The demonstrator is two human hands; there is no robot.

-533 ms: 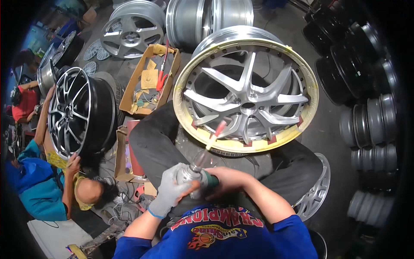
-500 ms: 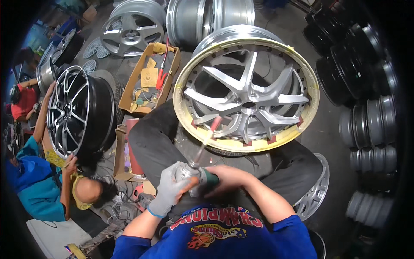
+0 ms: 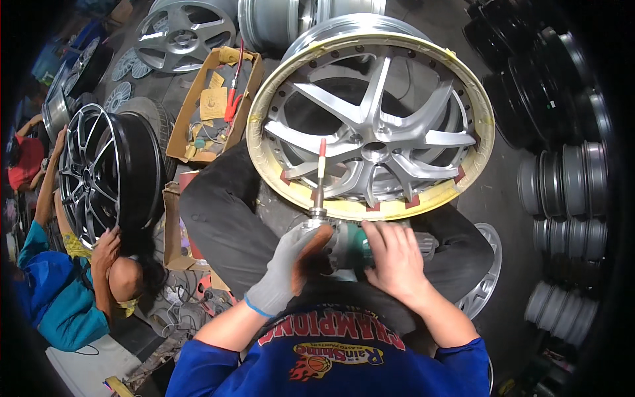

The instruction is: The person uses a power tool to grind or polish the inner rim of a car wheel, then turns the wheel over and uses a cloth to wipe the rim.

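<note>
In my lap lies a green and grey angle grinder, with a metal shaft sticking up from its head to a cream and red tip. My left hand, in a grey glove with an orange-brown palm, wraps around the head end. My bare right hand is closed over the green body from above. Beyond the tool a silver spoked alloy wheel leans against my legs, its rim covered with yellow masking tape. Small dark red pads sit along its near edge. The shaft tip overlaps the lower left spoke in view; I cannot tell whether it touches.
An open cardboard box with sandpaper pieces and a red-handled tool stands left of the wheel. At left, a co-worker's hand holds a black and silver wheel. Stacked wheels line the right side; cables lie at lower left.
The grinder has turned to lie crosswise, its shaft now more upright. Both hands moved with it, my right hand shifting right and over its body. The view has shifted slightly.
</note>
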